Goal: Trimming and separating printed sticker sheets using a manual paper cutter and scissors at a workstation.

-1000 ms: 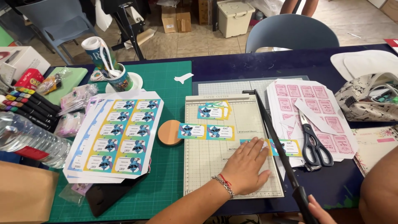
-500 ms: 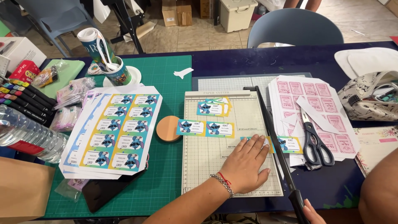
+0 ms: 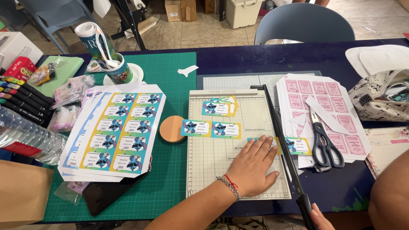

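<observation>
Label strip (image 3: 294, 145): thin, light, slippery paper lying across the paper cutter (image 3: 238, 145) under its blade arm, pinned flat by spread left hand (image 3: 251, 166); right hand (image 3: 320, 217) grips blade handle, best held flat near the blade.

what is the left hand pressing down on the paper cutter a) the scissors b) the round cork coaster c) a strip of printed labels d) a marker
c: the left hand lies flat on a strip of printed labels that crosses under the cutter's blade arm.
</observation>
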